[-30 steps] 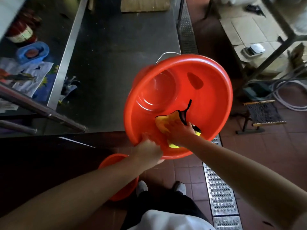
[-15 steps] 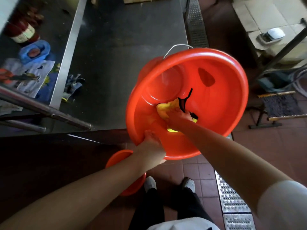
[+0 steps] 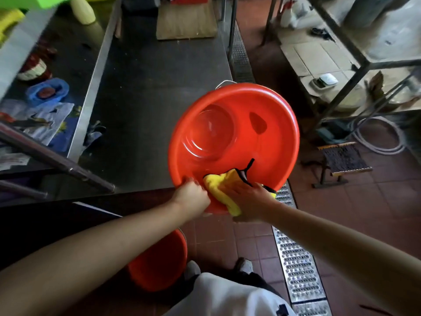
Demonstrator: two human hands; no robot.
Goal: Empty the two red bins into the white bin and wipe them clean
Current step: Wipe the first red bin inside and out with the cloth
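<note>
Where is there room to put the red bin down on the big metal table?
The middle of the metal table is bare, between the gloves at its left edge and the red bin on the right, up to the cardboard at the far end. The shelf to the left is crowded with clutter.

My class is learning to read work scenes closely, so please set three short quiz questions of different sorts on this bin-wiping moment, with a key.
1. True or false: the right hand presses a yellow cloth against the inside of the tilted red bin.
2. Which hand grips the bin's near rim? A) the left hand B) the right hand C) neither
3. Fill in: the second red bin sits low on the floor, near the person's ____.

Key: 1. true; 2. A; 3. feet
</note>
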